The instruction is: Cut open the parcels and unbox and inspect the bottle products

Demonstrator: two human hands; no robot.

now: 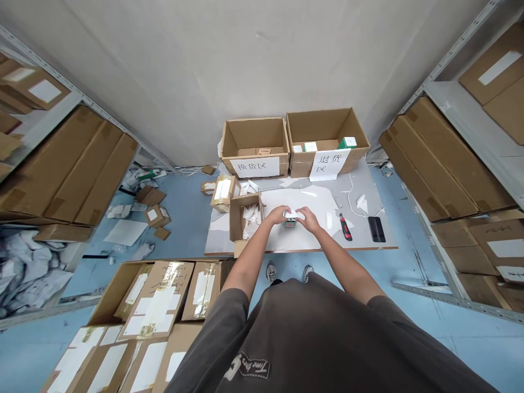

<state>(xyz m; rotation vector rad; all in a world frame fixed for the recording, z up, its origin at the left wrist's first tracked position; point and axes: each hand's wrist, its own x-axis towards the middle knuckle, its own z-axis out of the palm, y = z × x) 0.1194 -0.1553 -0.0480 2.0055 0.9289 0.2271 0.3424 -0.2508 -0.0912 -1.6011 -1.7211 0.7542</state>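
Head camera shows a small white-and-green box [291,218] between the person's left hand [280,214] and right hand [308,219], both holding it, arms stretched forward.

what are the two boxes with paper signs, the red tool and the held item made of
Left signed box and right signed box: probably cardboard, matte brown, flat-walled. Red tool: likely plastic, from its bright colouring; finish unclear. Held item: perhaps printed card, white and green; finish unclear, partly covered.

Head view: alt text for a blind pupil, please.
The left hand and right hand hold a box at a table. An open carton stands at left; a cutter and phone lie at right; two labelled cartons stand behind.
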